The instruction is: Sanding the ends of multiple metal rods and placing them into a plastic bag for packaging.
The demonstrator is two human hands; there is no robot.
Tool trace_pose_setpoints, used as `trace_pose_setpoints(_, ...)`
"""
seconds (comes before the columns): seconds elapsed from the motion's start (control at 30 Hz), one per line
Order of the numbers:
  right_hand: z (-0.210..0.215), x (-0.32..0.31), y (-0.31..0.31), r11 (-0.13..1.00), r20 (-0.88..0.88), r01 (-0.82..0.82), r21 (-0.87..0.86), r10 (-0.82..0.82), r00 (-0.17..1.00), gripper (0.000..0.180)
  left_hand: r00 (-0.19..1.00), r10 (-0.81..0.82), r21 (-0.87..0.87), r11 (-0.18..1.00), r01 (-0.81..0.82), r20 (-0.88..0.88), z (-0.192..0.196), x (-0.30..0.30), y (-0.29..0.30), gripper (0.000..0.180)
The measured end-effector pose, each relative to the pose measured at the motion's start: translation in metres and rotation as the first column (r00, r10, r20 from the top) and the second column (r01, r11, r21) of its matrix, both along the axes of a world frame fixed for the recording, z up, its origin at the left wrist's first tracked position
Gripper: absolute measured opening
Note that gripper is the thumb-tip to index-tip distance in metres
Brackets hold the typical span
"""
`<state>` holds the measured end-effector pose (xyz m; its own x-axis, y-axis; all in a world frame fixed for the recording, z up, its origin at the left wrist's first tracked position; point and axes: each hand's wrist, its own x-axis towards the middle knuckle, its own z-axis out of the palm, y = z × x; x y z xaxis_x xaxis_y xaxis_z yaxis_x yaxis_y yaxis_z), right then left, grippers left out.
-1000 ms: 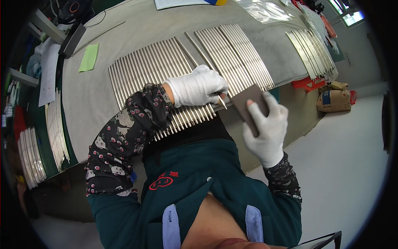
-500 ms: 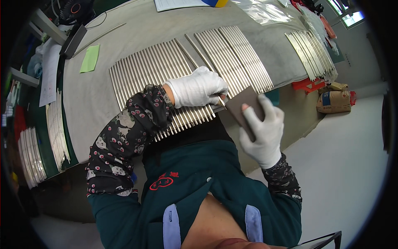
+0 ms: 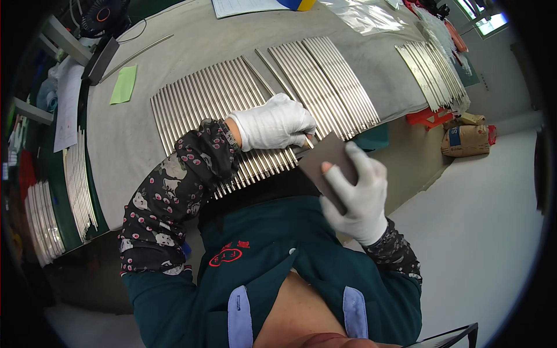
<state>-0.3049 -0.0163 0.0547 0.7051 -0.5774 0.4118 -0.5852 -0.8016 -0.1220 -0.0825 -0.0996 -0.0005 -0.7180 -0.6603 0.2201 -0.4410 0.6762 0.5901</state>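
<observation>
My left hand, in a white glove with bare fingertips, is closed on a thin metal rod. The rod runs slantwise beneath the hand, and its near end pokes out past the fingers. In my gloved right hand is a flat grey-brown block that looks like a sanding sponge. Its far left edge is right by the rod's near end; whether they touch, I cannot tell. Under and left of my left hand lies a row of metal rods, and another row lies to the right.
A grey cloth covers the table. On it are a green paper slip, a long single rod and clear plastic film. More rods lie at the far right, above a red crate. A black fan stands far left.
My right hand has moved left and slightly nearer with the block. The left hand keeps its hold on the rod, almost in place.
</observation>
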Motion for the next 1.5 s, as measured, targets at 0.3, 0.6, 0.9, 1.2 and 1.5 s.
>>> trace_pose_setpoints(0.3, -0.009, 0.004, 0.005, 1.0, -0.054, -0.016, -0.018, 0.015, 0.998, 0.044, 1.0, 0.003, 0.05, 0.999, -0.004, 0.013, 0.0, -0.001, -0.002, 0.017)
trace_pose_setpoints(0.6, -0.007, -0.003, -0.002, 1.0, -0.079, -0.025, -0.011, 0.025, 0.997, 0.046, 1.0, -0.001, -0.04, 0.999, 0.001, -0.016, -0.003, 0.0, -0.001, 0.022)
trace_pose_setpoints(0.9, -0.009, -0.011, -0.01, 0.993, -0.014, 0.077, -0.087, -0.079, 0.997, 0.051, 1.0, -0.003, -0.051, 0.999, 0.001, -0.031, -0.005, -0.001, -0.002, 0.023)
trace_pose_setpoints(1.2, -0.011, -0.01, -0.013, 0.994, -0.018, 0.056, -0.089, -0.057, 0.998, 0.051, 1.0, 0.003, -0.065, 0.998, -0.004, -0.019, -0.006, -0.002, -0.002, 0.026)
trace_pose_setpoints(1.5, -0.008, -0.033, -0.031, 0.954, 0.101, 0.215, -0.207, -0.198, 0.975, 0.053, 0.995, 0.099, -0.37, 0.924, -0.095, -0.009, 0.009, 0.005, 0.011, 0.023)
